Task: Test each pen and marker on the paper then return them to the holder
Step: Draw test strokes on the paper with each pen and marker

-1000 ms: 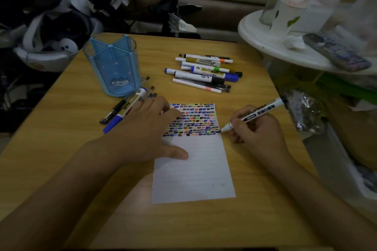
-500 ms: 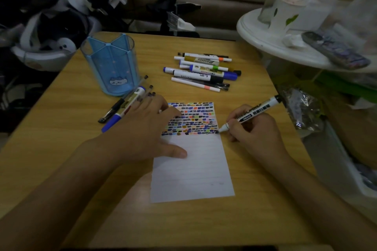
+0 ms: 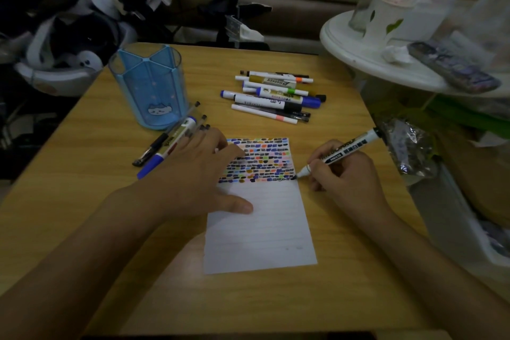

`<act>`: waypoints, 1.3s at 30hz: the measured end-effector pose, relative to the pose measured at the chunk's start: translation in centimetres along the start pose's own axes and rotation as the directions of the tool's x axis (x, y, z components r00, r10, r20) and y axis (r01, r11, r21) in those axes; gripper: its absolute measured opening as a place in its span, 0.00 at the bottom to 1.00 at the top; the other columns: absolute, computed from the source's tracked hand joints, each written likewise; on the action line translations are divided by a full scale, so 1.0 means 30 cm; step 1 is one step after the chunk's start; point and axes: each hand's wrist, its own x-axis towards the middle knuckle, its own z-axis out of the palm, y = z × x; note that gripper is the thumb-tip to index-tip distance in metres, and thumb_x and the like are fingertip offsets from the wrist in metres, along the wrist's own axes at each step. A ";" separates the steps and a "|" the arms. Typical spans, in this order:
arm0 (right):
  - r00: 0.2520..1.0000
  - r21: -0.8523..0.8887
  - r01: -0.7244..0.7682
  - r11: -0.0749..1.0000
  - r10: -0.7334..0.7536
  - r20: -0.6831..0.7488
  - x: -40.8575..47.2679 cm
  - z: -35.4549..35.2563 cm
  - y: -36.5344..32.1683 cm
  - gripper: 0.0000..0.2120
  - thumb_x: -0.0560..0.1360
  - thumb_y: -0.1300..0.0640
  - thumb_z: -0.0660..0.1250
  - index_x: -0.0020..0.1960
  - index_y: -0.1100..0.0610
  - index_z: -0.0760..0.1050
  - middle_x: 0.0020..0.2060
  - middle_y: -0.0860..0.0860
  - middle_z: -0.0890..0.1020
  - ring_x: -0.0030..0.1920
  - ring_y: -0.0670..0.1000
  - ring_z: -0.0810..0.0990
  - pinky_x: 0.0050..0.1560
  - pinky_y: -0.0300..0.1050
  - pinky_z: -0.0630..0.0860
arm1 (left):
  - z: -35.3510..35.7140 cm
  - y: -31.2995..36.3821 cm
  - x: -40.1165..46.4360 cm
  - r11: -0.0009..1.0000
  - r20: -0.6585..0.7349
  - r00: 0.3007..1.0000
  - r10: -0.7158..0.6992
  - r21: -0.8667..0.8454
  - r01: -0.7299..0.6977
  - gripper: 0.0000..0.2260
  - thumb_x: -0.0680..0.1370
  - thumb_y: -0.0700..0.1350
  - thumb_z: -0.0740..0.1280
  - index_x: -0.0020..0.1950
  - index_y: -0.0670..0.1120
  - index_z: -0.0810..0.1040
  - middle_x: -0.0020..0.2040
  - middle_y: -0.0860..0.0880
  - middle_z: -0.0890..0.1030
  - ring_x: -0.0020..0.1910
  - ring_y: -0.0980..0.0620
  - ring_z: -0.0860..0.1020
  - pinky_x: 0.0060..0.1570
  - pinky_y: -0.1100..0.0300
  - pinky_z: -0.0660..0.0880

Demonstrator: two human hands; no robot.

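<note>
marker tip nudged left, wood table

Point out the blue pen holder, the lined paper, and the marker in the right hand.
blue pen holder [image 3: 149, 91]: head view, front wall.
lined paper [image 3: 262, 229]: head view, blank lower half.
whiteboard marker [image 3: 345, 148]: head view, labelled barrel above the fingers.

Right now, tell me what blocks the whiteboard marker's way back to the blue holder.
The left hand pressing the paper lies between the black-and-white whiteboard marker and the blue plastic holder; the holder's top is open.
</note>
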 end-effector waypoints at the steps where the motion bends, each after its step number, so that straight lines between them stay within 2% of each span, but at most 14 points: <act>1: 1.000 0.008 0.000 1.000 0.000 0.009 0.001 0.001 -0.001 0.08 0.77 0.59 0.68 0.42 0.48 0.79 0.33 0.51 0.84 0.35 0.52 0.83 0.42 0.61 0.82 | -0.001 0.000 -0.001 1.000 -0.002 1.000 0.001 -0.003 -0.001 0.45 0.63 0.79 0.59 0.76 0.61 0.56 0.66 0.55 0.61 0.66 0.54 0.61 0.66 0.56 0.61; 11: 1.000 -0.025 0.021 0.999 -0.021 0.007 0.001 0.002 -0.001 0.09 0.77 0.60 0.69 0.41 0.47 0.78 0.33 0.49 0.83 0.34 0.50 0.82 0.41 0.58 0.82 | 0.002 -0.003 -0.001 1.000 -0.008 1.000 0.011 -0.018 -0.011 0.45 0.63 0.78 0.60 0.76 0.61 0.57 0.66 0.55 0.61 0.66 0.55 0.61 0.63 0.58 0.61; 22: 0.999 -0.017 0.043 0.999 -0.042 0.024 0.007 0.005 0.011 0.08 0.77 0.57 0.68 0.41 0.47 0.79 0.34 0.52 0.83 0.36 0.56 0.82 0.38 0.64 0.80 | -0.001 0.000 0.001 1.000 -0.002 1.000 0.005 -0.005 -0.005 0.45 0.63 0.78 0.59 0.76 0.61 0.57 0.67 0.55 0.61 0.67 0.54 0.61 0.67 0.56 0.62; 32: 0.999 -0.011 0.031 0.999 -0.030 0.012 0.004 0.006 0.010 0.08 0.76 0.57 0.68 0.41 0.47 0.78 0.34 0.50 0.83 0.36 0.54 0.82 0.40 0.62 0.81 | 0.000 -0.001 0.004 1.000 -0.002 1.000 0.001 -0.001 -0.001 0.45 0.63 0.79 0.59 0.76 0.61 0.57 0.66 0.54 0.61 0.66 0.54 0.61 0.66 0.56 0.61; 36: 1.000 0.011 0.000 1.000 0.000 -0.009 0.008 0.004 0.012 0.08 0.77 0.59 0.68 0.42 0.48 0.78 0.34 0.52 0.83 0.36 0.53 0.82 0.40 0.58 0.83 | 0.000 -0.001 0.000 1.000 0.003 1.000 -0.005 -0.001 0.005 0.45 0.63 0.79 0.59 0.76 0.61 0.56 0.67 0.54 0.60 0.67 0.54 0.61 0.66 0.56 0.62; 39: 1.000 0.084 -0.019 0.996 0.020 -0.014 0.010 -0.002 0.010 0.06 0.78 0.58 0.67 0.43 0.51 0.79 0.34 0.53 0.83 0.34 0.51 0.82 0.37 0.47 0.82 | -0.004 0.003 -0.002 1.000 0.002 1.000 -0.002 -0.010 0.002 0.45 0.63 0.78 0.60 0.76 0.61 0.56 0.67 0.54 0.60 0.67 0.54 0.61 0.67 0.56 0.62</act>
